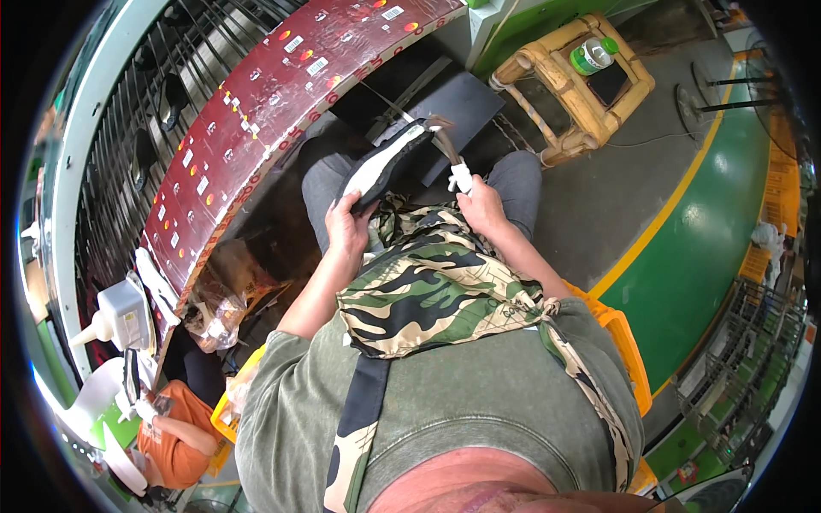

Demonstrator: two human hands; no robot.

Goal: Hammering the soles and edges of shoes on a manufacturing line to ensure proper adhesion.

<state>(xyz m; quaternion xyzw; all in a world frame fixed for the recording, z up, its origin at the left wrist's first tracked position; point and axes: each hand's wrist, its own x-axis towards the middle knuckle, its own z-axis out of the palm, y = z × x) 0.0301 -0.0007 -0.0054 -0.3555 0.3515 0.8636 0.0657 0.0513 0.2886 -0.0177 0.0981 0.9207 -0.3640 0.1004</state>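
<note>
My left hand (346, 227) is closed round one end of a black shoe (382, 171), tilted over my lap with its white underside facing up. My right hand (483, 208) grips a hammer-like tool (451, 150) by its white-wrapped handle. The tool's brownish head is at the far end of the shoe; whether they touch I cannot tell. A camouflage apron (436, 286) covers my lap below both hands.
A dark red panelled bench (256, 111) runs along the left, beside a rack with black shoes (171, 101). At the far right stands a bamboo stool (564, 141) with a green-capped bottle (593, 56). Another person (177, 432) in orange works at lower left, near a white squeeze bottle (126, 315).
</note>
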